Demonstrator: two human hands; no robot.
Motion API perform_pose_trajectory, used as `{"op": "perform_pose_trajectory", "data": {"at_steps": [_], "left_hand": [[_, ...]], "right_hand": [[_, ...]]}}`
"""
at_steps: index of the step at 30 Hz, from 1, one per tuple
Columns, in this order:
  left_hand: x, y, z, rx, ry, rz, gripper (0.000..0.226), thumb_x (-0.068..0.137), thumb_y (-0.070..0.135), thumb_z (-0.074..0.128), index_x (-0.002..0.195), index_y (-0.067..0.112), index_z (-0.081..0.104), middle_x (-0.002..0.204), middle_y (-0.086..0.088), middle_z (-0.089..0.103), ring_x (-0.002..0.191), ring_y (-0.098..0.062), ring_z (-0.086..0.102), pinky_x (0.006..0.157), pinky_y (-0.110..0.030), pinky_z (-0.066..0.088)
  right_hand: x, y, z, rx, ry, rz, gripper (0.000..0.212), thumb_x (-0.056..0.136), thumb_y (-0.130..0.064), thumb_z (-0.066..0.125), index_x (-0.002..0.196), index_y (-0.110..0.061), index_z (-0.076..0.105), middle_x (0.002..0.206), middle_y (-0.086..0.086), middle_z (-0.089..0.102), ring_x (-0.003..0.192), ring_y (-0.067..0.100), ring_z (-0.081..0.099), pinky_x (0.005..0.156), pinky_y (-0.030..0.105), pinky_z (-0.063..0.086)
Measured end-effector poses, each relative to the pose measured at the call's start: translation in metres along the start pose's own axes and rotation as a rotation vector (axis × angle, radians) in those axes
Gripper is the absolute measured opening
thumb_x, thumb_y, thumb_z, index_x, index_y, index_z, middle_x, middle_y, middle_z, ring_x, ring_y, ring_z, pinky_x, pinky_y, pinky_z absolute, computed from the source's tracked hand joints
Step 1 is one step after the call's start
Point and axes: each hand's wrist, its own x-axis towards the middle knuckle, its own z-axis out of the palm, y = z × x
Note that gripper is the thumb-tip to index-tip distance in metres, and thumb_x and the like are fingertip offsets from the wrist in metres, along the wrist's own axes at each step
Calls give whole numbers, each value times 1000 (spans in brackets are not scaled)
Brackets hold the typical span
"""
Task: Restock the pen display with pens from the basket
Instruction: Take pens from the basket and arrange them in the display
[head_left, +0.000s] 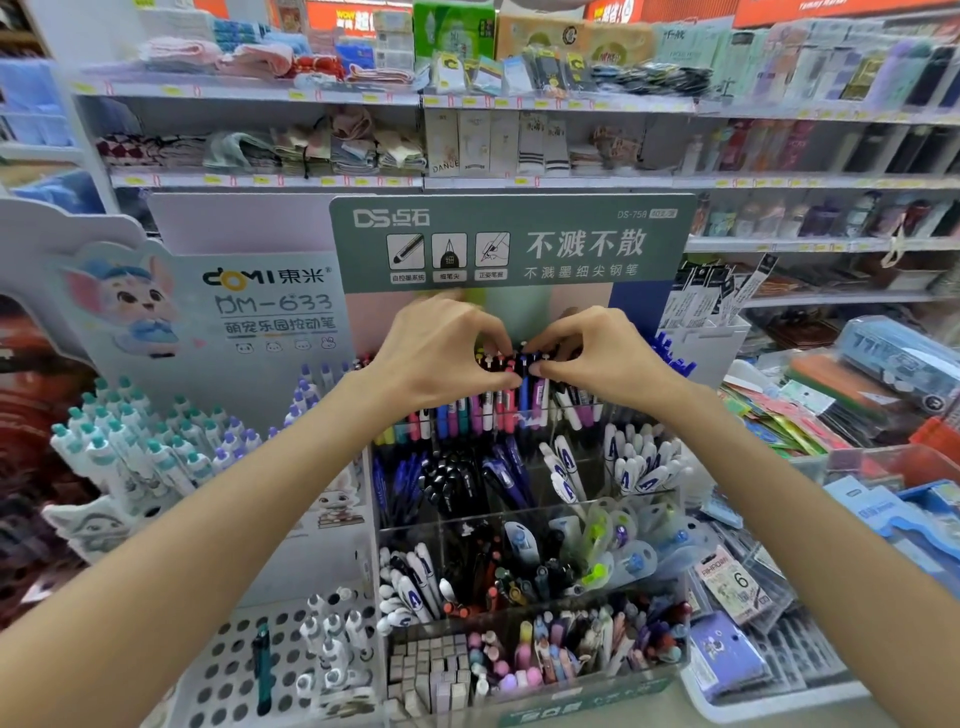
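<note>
1. Pens (506, 382) — a bunch of mixed colours, pink, blue, purple and white — stand in the top tier of the clear pen display (524, 519), at its back, just under the green header card (511, 241).
2. Their long axes run close to upright, tilted slightly toward the card; the clicker ends with clips point up and the tips go down into the compartment.
3. The left hand (441, 353) comes in from the left with fingers curled, thumb and fingertips pinching the upper ends of the pens.
4. The right hand (597, 348) mirrors it from the right, fingers curled narrow around the same bunch; the two hands nearly touch over the pen tops.
5. Lower tiers of the display hold more pens: dark blue and black ones in the second row, white ones marked with a blue letter to the right, and pastel ones in the front row.
6. To the left stands a white perforated rack (234, 660) with one teal pen (262, 670) lying on it, below a cartoon-printed stand of teal-capped pens (130, 447).
7. A red basket (935, 441) shows partly at the right edge — its contents cannot be made out.
</note>
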Motion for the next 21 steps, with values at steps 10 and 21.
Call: {"op": "perform_pose_trajectory", "data": {"at_steps": [10,21], "left_hand": [[8,2,9,62,-25,-89,23,76,51,72,92,34,74,83,14,67,88,-13,58,66,-25,35],[8,5,6,39,-35,-92,24,75,49,73,94,34,73,88,13,69,92,-14,59,67,-25,33]], "right_hand": [[-3,11,1,28,22,11,11,76,-25,77,87,-26,77,85,-6,69,74,16,62,74,41,53],[-3,10,2,64,93,39,14,70,-25,83,80,-17,78,69,-10,68,60,0,57,66,25,49]]}}
